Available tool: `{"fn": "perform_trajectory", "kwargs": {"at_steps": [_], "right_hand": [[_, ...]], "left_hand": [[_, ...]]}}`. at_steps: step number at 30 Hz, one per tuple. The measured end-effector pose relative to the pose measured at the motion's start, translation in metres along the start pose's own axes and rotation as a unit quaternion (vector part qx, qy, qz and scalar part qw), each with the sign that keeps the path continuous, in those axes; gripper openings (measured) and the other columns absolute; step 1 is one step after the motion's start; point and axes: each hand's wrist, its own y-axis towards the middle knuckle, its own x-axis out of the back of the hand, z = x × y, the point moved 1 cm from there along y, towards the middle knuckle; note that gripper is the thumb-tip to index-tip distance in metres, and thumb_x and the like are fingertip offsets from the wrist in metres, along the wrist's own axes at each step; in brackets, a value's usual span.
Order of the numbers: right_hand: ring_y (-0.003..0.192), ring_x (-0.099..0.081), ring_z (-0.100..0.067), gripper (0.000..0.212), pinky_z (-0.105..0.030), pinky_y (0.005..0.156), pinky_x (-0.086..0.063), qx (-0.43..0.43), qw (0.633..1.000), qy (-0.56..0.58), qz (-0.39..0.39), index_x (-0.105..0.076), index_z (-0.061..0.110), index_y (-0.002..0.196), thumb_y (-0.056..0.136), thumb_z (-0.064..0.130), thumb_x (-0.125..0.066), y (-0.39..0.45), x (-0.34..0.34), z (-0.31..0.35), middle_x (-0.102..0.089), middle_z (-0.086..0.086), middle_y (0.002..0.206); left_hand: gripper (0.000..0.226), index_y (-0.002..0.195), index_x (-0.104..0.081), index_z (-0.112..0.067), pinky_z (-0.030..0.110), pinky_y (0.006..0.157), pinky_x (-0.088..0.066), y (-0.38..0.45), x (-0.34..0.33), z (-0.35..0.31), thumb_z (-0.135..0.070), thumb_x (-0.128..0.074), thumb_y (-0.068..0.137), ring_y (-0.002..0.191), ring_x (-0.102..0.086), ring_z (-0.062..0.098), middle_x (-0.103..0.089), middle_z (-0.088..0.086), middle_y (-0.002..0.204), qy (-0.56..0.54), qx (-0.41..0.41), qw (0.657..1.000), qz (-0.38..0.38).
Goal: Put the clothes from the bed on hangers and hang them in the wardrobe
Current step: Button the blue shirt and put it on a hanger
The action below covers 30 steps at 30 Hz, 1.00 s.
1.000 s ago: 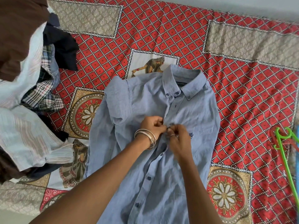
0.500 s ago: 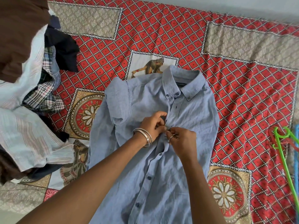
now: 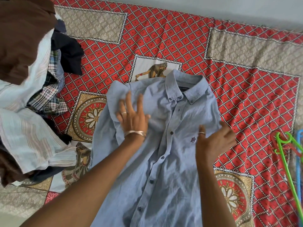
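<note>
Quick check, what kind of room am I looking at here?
Most likely a bedroom: a patterned red bedspread covers the surface, a blue shirt lies spread on it, with piled clothes and plastic hangers alongside.

The shirt (image 3: 165,161) runs off the bottom edge — hem unseen. Both hands are motion-blurred: left hand (image 3: 132,117), right hand (image 3: 213,141). The hangers (image 3: 288,154) are cut by the right edge, the clothes pile (image 3: 27,89) by the left. The shirt's chest logo (image 3: 193,139) is too small to read.
</note>
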Motion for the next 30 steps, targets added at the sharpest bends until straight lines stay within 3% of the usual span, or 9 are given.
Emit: {"fn": "perform_trajectory", "kwargs": {"at_steps": [3, 8, 12, 14, 16, 20, 24, 26, 30], "right_hand": [[0.113, -0.054, -0.035, 0.09, -0.045, 0.092, -0.044, -0.182, 0.972, 0.015, 0.145, -0.049, 0.0, 0.129, 0.062, 0.048, -0.085, 0.031, -0.001, -0.014, -0.057, -0.02, 0.124], [0.081, -0.068, -0.03, 0.048, -0.047, 0.071, -0.058, -0.1, 0.944, 0.163, 0.27, -0.067, 0.005, 0.1, 0.065, 0.029, -0.088, 0.036, 0.005, 0.01, -0.071, -0.014, 0.093], [0.099, -0.06, -0.043, 0.071, -0.058, 0.084, -0.048, -0.17, 0.773, 0.461, 0.402, -0.061, -0.009, 0.112, 0.079, 0.053, -0.069, 0.027, 0.024, 0.019, -0.062, -0.029, 0.11], [0.116, -0.059, -0.037, 0.073, -0.053, 0.097, -0.047, -0.249, 0.68, 0.518, 0.456, -0.059, 0.003, 0.129, 0.087, 0.061, -0.042, 0.028, 0.036, 0.021, -0.061, -0.019, 0.127], [0.103, -0.068, -0.027, 0.055, -0.045, 0.084, -0.057, -0.283, 0.645, 0.526, 0.476, -0.074, 0.012, 0.11, 0.096, 0.047, -0.033, 0.031, 0.042, 0.021, -0.071, -0.011, 0.113], [0.065, -0.07, -0.016, 0.056, -0.029, 0.054, -0.056, -0.133, 0.799, 0.41, 0.419, -0.072, 0.015, 0.093, 0.088, -0.023, -0.031, 0.05, 0.044, 0.026, -0.073, 0.0, 0.076], [0.087, -0.064, -0.021, 0.039, -0.022, 0.069, -0.045, 0.12, 0.972, 0.128, 0.158, -0.066, 0.024, 0.095, 0.082, -0.009, -0.05, 0.087, 0.068, 0.025, -0.068, 0.004, 0.091], [0.114, -0.048, -0.039, 0.028, -0.04, 0.093, -0.035, 0.101, 0.993, -0.058, 0.02, -0.067, 0.024, 0.103, 0.083, 0.01, -0.054, 0.092, 0.076, 0.016, -0.053, -0.015, 0.12], [0.141, -0.009, -0.045, 0.035, -0.065, 0.106, -0.014, 0.026, 0.983, -0.169, 0.069, -0.061, 0.025, 0.116, 0.085, 0.008, -0.058, 0.074, 0.061, 0.017, -0.01, -0.017, 0.157]], "left_hand": [[0.086, 0.15, -0.016, -0.024, 0.053, 0.102, -0.028, 0.032, 0.003, 0.018, -0.041, -0.067, 0.083, 0.133, -0.035, 0.037, -0.032, 0.017, 0.15, 0.068, 0.062, 0.986, 0.139], [0.031, 0.099, -0.068, -0.011, 0.044, 0.088, -0.042, 0.06, 0.012, 0.015, -0.039, -0.059, 0.089, 0.102, -0.058, 0.036, -0.067, 0.017, 0.1, 0.027, 0.006, 0.99, 0.139], [0.046, 0.06, -0.057, -0.001, 0.035, 0.057, -0.03, 0.068, 0.031, 0.022, -0.037, -0.059, 0.088, 0.066, -0.055, 0.042, -0.055, 0.025, 0.063, -0.244, 0.039, 0.969, 0.023], [0.044, 0.064, -0.06, 0.006, 0.037, 0.056, -0.029, 0.078, 0.042, 0.032, -0.031, -0.058, 0.088, 0.061, -0.051, 0.041, -0.054, 0.031, 0.064, -0.314, 0.038, 0.949, -0.014], [0.048, 0.074, -0.064, 0.01, 0.04, 0.059, -0.034, 0.085, 0.05, 0.038, -0.035, -0.054, 0.087, 0.059, -0.045, 0.03, -0.056, 0.033, 0.068, -0.327, 0.04, 0.944, -0.023], [0.048, 0.088, -0.069, 0.008, 0.045, 0.069, -0.044, 0.099, 0.056, 0.051, -0.038, -0.053, 0.09, 0.067, -0.054, 0.033, -0.063, 0.03, 0.077, -0.308, 0.047, 0.95, -0.023], [0.038, 0.11, -0.068, -0.003, 0.038, 0.075, -0.041, 0.103, 0.06, 0.059, -0.032, -0.048, 0.098, 0.091, -0.06, 0.041, -0.067, 0.026, 0.1, -0.24, 0.1, 0.963, -0.077], [0.036, 0.119, -0.064, -0.011, 0.042, 0.084, -0.043, 0.103, 0.053, 0.061, -0.034, -0.045, 0.099, 0.099, -0.057, 0.043, -0.065, 0.026, 0.107, -0.167, 0.14, 0.975, -0.037], [0.065, 0.144, -0.037, -0.015, 0.051, 0.1, -0.032, 0.087, 0.03, 0.054, -0.048, -0.052, 0.09, 0.121, -0.044, 0.043, -0.047, 0.024, 0.135, -0.036, -0.001, 0.999, 0.029]]}}
